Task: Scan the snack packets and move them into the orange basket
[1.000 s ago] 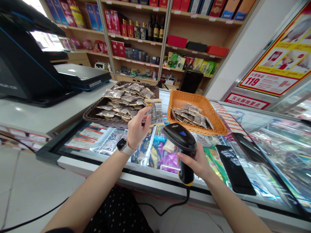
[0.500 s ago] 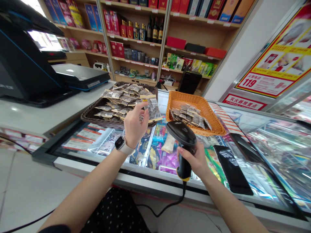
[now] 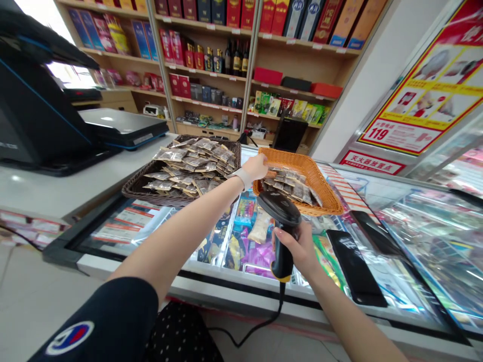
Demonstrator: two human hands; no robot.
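My left hand (image 3: 258,166) reaches across to the left rim of the orange basket (image 3: 325,202), fingers curled down over a clear snack packet (image 3: 270,172) at the edge of the pile there. A white watch band sits on that wrist. My right hand (image 3: 300,250) is wrapped round the handle of a black barcode scanner (image 3: 279,210), held upright over the freezer glass just in front of the orange basket. A dark wicker basket (image 3: 132,186) heaped with the same snack packets (image 3: 192,160) stands to the left of my left arm.
Both baskets rest on a glass-topped freezer (image 3: 415,241) full of wrapped goods. A black phone (image 3: 349,261) lies on the glass to the right. A black till (image 3: 41,115) occupies the white counter at left. The scanner cable (image 3: 260,324) hangs down in front. Stocked shelves (image 3: 226,55) line the back.
My left hand has carried the packet from in front of the dark basket rightward and away to the orange basket. The scanner has stayed almost in place.
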